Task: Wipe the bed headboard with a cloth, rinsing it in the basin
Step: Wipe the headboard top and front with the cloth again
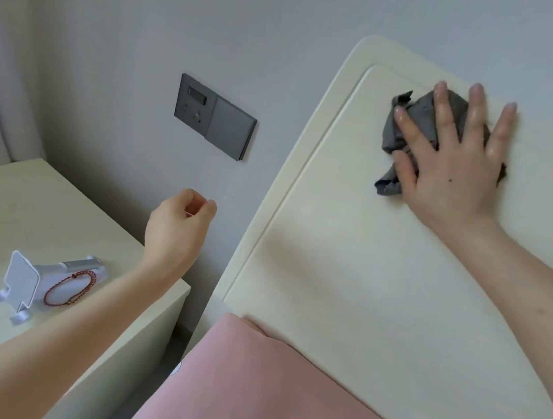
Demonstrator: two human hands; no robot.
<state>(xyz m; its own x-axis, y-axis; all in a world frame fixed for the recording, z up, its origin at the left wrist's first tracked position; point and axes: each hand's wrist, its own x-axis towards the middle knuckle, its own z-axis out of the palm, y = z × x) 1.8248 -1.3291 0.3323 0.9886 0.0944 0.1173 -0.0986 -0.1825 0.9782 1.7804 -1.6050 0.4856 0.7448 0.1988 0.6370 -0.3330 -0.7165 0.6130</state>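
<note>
Grey cloth (417, 106), crumpled into folds, sits high on the cream headboard (349, 252), pressed flat beneath my right hand (451, 170) with fingers spread straight. Loosely curled, my left hand (178, 229) holds nothing, above the desk (10, 206).

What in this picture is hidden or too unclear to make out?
Head view, the only one:
Crumpled grey cloth: mostly covered by the right hand pressing it on the cream headboard.
Basin: outside the frame.
Grey wall switch panel: markings too small to read.
Left hand: curled; whether it pinches anything is unclear.
</note>
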